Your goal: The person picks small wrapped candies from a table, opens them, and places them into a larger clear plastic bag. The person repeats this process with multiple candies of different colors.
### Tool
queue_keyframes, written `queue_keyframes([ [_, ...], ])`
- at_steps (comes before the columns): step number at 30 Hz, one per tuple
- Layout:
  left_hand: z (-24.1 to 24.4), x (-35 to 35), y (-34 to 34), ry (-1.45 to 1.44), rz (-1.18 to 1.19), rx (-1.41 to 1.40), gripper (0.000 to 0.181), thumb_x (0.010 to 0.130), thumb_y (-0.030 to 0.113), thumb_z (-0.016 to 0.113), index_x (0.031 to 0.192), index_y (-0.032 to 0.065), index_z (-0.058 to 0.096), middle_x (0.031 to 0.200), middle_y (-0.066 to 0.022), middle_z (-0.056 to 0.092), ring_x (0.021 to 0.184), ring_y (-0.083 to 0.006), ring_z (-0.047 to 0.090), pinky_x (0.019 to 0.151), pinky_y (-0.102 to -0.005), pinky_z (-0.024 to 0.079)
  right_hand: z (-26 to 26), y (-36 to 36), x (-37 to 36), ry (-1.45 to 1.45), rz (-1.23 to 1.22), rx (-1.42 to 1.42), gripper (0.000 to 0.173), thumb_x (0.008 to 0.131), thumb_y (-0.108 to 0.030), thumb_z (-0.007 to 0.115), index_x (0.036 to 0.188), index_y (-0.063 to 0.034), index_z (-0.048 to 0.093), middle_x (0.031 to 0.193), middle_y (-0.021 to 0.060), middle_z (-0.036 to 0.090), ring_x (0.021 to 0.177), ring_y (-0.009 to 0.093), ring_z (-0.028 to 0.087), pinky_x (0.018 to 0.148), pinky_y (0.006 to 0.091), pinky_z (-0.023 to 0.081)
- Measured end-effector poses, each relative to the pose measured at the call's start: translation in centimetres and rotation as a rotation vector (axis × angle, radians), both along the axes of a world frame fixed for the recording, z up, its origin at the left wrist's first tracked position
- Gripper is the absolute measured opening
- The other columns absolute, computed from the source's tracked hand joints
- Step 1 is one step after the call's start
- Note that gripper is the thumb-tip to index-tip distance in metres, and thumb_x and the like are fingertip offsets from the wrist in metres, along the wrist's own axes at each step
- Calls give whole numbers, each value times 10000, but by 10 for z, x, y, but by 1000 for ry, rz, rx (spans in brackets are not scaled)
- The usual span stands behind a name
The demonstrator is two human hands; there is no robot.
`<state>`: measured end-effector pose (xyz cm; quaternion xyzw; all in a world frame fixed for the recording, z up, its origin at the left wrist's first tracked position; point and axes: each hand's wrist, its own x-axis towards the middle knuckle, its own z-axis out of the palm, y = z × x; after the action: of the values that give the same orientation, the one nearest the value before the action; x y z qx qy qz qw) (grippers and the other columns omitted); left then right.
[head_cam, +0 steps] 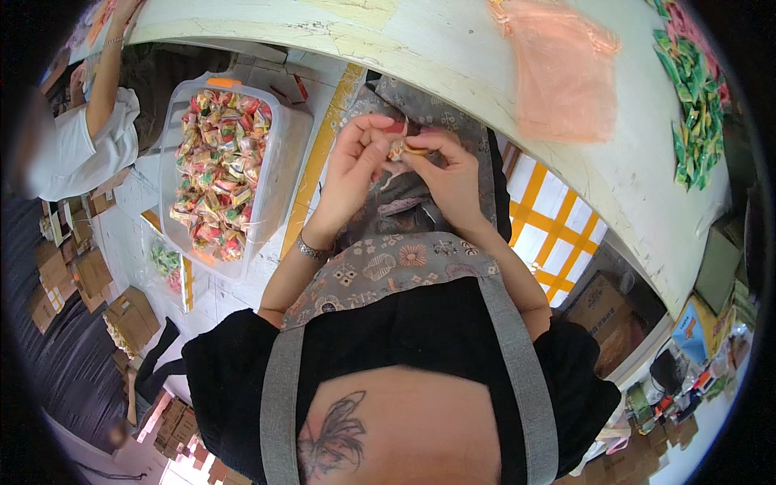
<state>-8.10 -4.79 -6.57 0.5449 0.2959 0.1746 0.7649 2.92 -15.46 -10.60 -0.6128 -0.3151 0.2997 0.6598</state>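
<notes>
My left hand and my right hand meet over my lap. Between their fingertips is a small, shiny, multicoloured wrapped bundle. Reddish material and a thin pale string show around it, but the fingers hide much of its shape. Beneath the hands spreads a grey patterned apron. To the left, on the floor, a translucent plastic bin holds a heap of small wrapped bundles in red, gold and green.
A white table curves past in front, bearing a peach organza bag and green packets. Another person's arm reaches to the table at left. Cardboard boxes stand at lower left. A yellow-taped white box lies below the table.
</notes>
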Motion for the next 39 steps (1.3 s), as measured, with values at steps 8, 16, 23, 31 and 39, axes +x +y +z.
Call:
queue_keyframes([
  [8, 16, 17, -4, 185, -374, 722, 204, 816, 47, 546, 1007, 106, 586, 820, -109, 599, 723, -290, 593, 660, -354, 473, 1, 13, 13, -123, 141, -204, 224, 707, -32, 684, 885, -43, 549, 805, 90, 614, 716, 155, 617, 639, 275, 483],
  [16, 17, 14, 2, 257, -74, 1161, 282, 741, 92, 653, 1018, 130, 625, 893, -48, 630, 813, -253, 591, 719, -338, 472, -6, 22, 34, 138, 173, -532, 309, 760, -286, 627, 724, 21, 616, 595, 116, 595, 563, 174, 584, 550, 319, 459],
  [23, 9, -5, 24, 267, -135, 1164, 230, 747, 156, 681, 972, 103, 680, 961, -56, 654, 940, -245, 562, 779, -336, 451, 13, 2, 49, 319, 605, -419, 325, 823, -314, 635, 853, 9, 662, 705, 53, 622, 606, 86, 530, 562, 244, 437],
  [31, -13, 3, 34, 156, 40, 790, 168, 752, 144, 701, 885, 40, 689, 951, -50, 669, 855, -181, 557, 793, -300, 422, 26, 7, 43, 392, 324, -378, 287, 828, -210, 656, 1019, 2, 626, 767, 33, 641, 645, 74, 549, 591, 223, 449],
  [39, -19, 7, 19, 370, 132, 516, 136, 766, 139, 700, 853, 35, 688, 903, -67, 659, 833, -149, 548, 756, -266, 416, -6, 22, 14, 32, 57, -321, 312, 791, -282, 679, 893, 12, 651, 700, 53, 643, 594, 82, 562, 556, 243, 449],
])
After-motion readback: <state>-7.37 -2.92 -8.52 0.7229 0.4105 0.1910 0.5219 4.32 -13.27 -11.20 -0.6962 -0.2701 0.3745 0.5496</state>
